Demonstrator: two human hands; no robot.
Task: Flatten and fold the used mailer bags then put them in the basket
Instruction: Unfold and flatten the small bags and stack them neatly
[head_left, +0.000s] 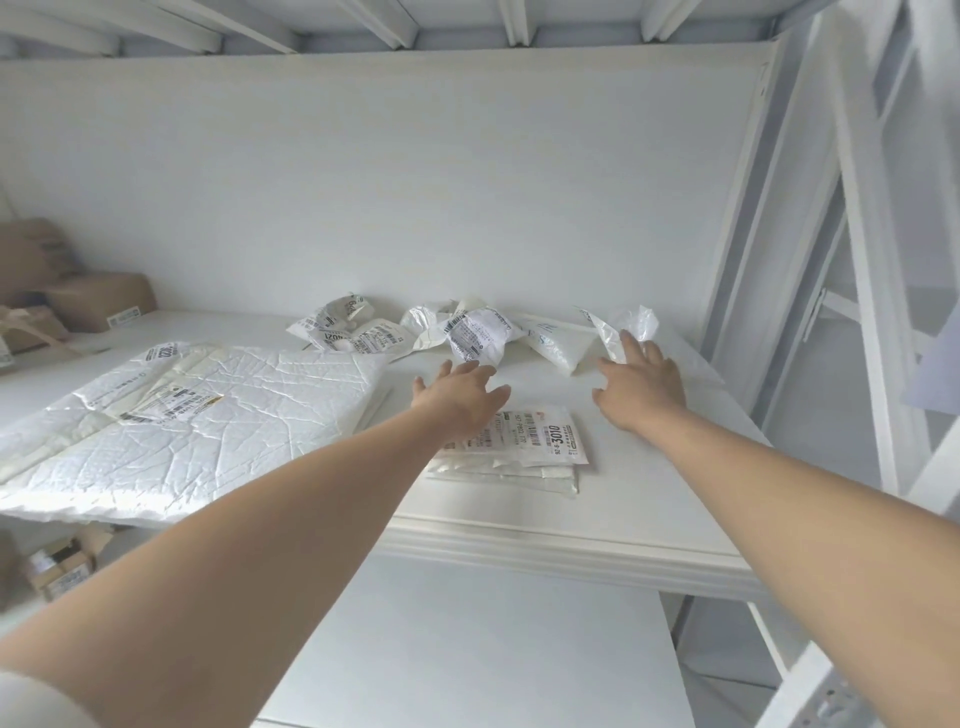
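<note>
White plastic mailer bags (475, 332), crumpled: heap at 12 o'clock, not yet flattened. 
Folded labelled stack of mailers (530, 441), centre: done, awaiting basket. 
Large quilted white mailer (218, 415), 9 o'clock: flat, unfolded. 
Left hand (457, 397), right hand (641, 387): fingers spread, gripping nothing; contact with bags unclear. 
Basket: out of view.

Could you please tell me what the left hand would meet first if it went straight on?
Probably the crumpled white mailer bag with a printed label, just beyond the left hand; depth is uncertain.
</note>
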